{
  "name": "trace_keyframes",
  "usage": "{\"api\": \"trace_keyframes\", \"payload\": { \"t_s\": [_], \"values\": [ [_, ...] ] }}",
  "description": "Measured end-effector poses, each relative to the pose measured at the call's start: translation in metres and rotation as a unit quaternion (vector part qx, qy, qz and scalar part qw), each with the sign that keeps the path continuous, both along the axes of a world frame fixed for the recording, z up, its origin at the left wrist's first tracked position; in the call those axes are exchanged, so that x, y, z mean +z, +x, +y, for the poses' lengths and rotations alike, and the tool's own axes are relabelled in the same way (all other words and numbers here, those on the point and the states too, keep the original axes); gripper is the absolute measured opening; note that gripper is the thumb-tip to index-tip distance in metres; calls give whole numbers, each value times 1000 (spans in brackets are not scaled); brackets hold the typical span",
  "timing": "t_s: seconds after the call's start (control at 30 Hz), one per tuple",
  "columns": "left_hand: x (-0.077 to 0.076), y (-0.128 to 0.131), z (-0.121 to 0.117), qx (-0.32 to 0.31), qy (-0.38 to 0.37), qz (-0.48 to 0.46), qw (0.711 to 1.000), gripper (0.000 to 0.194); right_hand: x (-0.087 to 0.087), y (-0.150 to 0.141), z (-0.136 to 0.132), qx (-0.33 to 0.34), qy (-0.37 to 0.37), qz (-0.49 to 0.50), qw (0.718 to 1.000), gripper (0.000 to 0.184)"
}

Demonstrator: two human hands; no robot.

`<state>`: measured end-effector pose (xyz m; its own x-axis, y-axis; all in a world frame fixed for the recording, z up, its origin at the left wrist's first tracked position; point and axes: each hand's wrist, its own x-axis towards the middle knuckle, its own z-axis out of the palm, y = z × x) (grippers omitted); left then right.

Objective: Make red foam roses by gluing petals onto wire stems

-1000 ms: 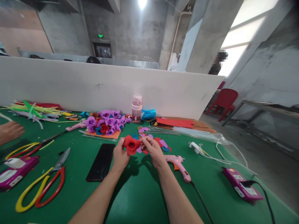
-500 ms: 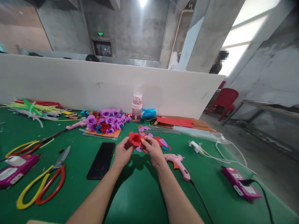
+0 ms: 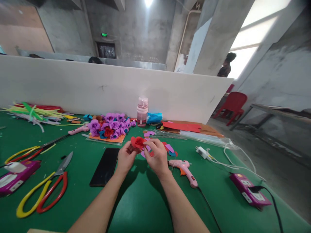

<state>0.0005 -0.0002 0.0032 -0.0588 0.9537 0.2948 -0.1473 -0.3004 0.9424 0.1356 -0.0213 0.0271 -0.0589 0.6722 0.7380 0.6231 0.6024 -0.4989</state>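
A red paper rose [image 3: 138,143] is held up over the table, between my two hands. My left hand [image 3: 126,157] is closed on its left side and underside. The thumb and fingertips of my right hand [image 3: 156,156] pinch a petal on its right edge. Behind and below lie loose heart-shaped petals [image 3: 170,148] in purple, red and blue, partly hidden by my right hand. A pink hot glue gun [image 3: 185,169] lies just right of my right wrist. Left of my left hand is a black phone [image 3: 106,166].
Finished purple, red and blue flowers [image 3: 113,125] are heaped at the back beside a pink bottle [image 3: 142,111]. Scissors [image 3: 58,178] lie at left, near a purple power strip [image 3: 21,174]. Another power strip [image 3: 250,190] and a white charger [image 3: 203,152] with cables are at right.
The rose has shifted slightly left and turned a little. My right hand has rolled inward, its fingers now bent over the rose's right edge. My left hand keeps its hold.
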Motion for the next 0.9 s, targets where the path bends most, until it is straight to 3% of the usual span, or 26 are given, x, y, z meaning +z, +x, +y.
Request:
{"api": "trace_keyframes", "payload": {
  "t_s": [0.2,0.43,0.9],
  "values": [
    [1,0,-1,-6,-10,-5,1000,22,2,1,-3,0,7,-39,999,32],
    [-5,0,0,-15,10,12,1000,23,-1,4,1,-23,19,-48,998,20],
    [1,0,-3,-25,8,22,999,23,-3,5,4,-52,65,-71,994,18]
  ]
}}
